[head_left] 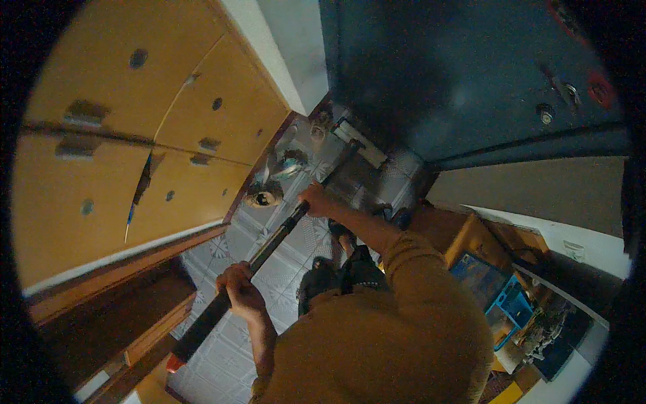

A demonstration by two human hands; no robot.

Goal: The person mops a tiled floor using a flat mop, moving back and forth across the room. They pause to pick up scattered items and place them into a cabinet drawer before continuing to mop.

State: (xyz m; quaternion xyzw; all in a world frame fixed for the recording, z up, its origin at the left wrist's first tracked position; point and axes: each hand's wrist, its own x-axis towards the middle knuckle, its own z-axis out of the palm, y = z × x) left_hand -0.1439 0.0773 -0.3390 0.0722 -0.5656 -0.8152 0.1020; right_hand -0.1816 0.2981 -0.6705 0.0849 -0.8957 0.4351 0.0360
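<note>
Overhead, a dark metal door (464,74) fills the upper right, with a yellow cabinet (134,135) across the upper left and a pale patterned tile floor (282,269) running between them. A person in a mustard sweater (383,337) stands on that floor. A long dark pole (269,246) slants from the floor's lower left edge up toward the foot of the door; its lower end carries a red cap (173,363). Left hand (241,291): grip wrapped shut around the pole's lower part. Right hand (316,198): grip wrapped shut around the pole higher up, arm extended. At the pole's far end a pale roller (360,145) lies near the door's base. A small round object (264,195) sits on the floor beside the cabinet's lower edge; its kind cannot be told.
</note>
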